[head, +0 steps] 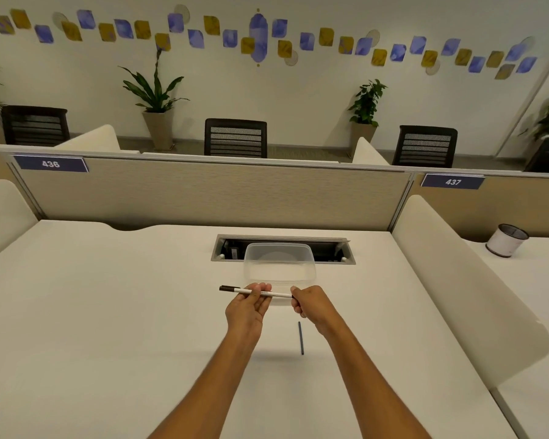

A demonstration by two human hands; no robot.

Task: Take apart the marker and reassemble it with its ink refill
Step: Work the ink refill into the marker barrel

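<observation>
A slim white marker (281,294) with a black cap on its left end is held level above the desk, between both hands. My left hand (247,307) grips the barrel near its middle, fingers curled over it. My right hand (311,304) pinches the marker's right end, which is hidden by the fingers. A thin dark blue ink refill (300,338) lies on the white desk just below my right hand, pointing towards me.
A clear plastic container (279,259) stands right behind the hands, in front of an open cable tray (336,250) set into the desk. White side dividers flank the desk (108,312). A fabric partition runs along the back.
</observation>
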